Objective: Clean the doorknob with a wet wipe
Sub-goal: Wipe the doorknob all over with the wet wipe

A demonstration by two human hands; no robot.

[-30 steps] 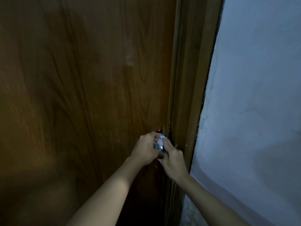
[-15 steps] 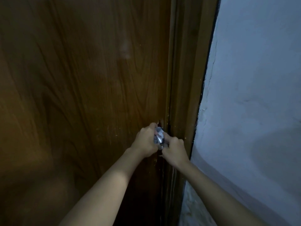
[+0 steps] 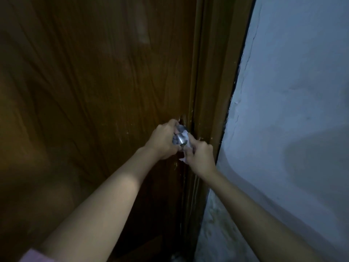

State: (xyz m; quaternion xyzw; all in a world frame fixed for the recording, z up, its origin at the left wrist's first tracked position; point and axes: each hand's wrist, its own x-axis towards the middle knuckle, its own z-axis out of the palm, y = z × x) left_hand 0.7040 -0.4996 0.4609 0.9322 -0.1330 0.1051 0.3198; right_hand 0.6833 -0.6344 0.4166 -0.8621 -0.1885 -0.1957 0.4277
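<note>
Dim shot, so detail was thin. The knob sat on the door, close to the door's right edge and just left of the frame; its shiny round face pointed out toward the person, so its axis ran straight out from the door.

The left hand was curled round the knob from the left, fingers closed over the top and thumb under, apparently gripping it. How firmly couldn't be told.

The right hand sat just right of and below the knob, fingers pressed together and pinching the wipe. A white bit of wipe lay against the knob's right side, and another scrap showed below the knob, by the right hand's thumb side. The wipe touched the knob; how much of the knob it covered was hidden by both hands.

Key relation: the knob lay up and left of the right hand, touching distance, w/ the left hand equally near on the opposite side. Both hands bracketed it.

Judgement: wiping was under way, prob. mid-task, w/ the face partly bare and the right flank covered. The next stroke likely called for the right hand to carry the wipe round the knob's axis, over the face and toward the left side, where the left hand blocked access. It'd need to shift. Risk: wipe slipping or bunching.
</note>
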